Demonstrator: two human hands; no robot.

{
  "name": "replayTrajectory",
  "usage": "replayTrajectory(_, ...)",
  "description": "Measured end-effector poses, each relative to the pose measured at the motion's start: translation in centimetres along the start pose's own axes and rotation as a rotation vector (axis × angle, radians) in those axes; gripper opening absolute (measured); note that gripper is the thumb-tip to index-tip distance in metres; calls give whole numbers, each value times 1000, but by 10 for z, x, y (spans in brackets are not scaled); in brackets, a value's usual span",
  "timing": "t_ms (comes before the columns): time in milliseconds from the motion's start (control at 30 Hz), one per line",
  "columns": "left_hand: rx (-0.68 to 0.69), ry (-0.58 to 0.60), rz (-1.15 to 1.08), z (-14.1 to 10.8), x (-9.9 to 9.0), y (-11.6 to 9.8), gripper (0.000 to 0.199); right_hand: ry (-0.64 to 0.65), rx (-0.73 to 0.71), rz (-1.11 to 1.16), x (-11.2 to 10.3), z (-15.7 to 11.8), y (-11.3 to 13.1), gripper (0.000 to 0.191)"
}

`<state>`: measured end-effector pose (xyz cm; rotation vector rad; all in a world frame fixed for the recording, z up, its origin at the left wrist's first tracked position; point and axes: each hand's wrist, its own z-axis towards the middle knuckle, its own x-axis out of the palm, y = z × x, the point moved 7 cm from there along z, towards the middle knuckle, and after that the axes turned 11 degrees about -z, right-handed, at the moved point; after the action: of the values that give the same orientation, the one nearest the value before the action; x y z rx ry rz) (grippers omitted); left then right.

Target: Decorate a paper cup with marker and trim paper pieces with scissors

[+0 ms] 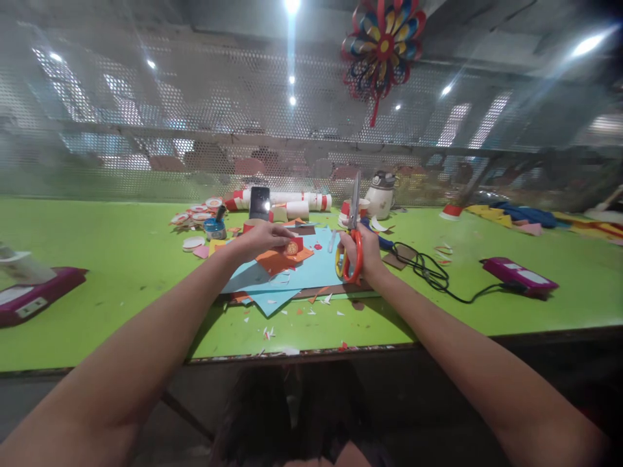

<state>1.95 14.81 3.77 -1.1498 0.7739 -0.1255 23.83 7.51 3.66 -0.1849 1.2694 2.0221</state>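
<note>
My left hand (pixel 267 239) is closed in a pinch on a small red paper piece (pixel 298 244) with a round gold-orange pattern. It is held just above an orange paper sheet (pixel 270 262), which lies on light blue paper (pixel 318 275). My right hand (pixel 368 250) grips a pair of scissors (pixel 354 224) by its red-orange and yellow handles. The blades point upward, away from the paper, and look closed. Beside that hand, a blue-handled tool (pixel 383 242) with a black cable is partly hidden.
White and red paper tubes (pixel 292 200), a phone (pixel 259 202) and a white flask (pixel 380 196) stand at the back. A blue jar (pixel 215 228) and stacked paper discs (pixel 195 217) lie left. A black cable (pixel 433 275) runs to a purple power strip (pixel 520 277). Paper scraps litter the green table (pixel 146 259).
</note>
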Motion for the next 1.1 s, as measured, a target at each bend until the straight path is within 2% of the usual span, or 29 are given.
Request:
replayTrajectory(167,-40,-47,-140,1,-10,6,21,11,-4,-8,-2,-2,5,26)
replayTrajectory(400,-92,-124,-188,2,-21,16,23,12,-15,-10,-2,-2,8,24)
replayTrajectory(833,-122,-75,-141,0,-15,18,15,-53,-55,-66,-5,-1,4,22)
replayTrajectory(1100,-195,-36,-75,1,-6,22,31,-172,-33,-22,-11,6,-10,26)
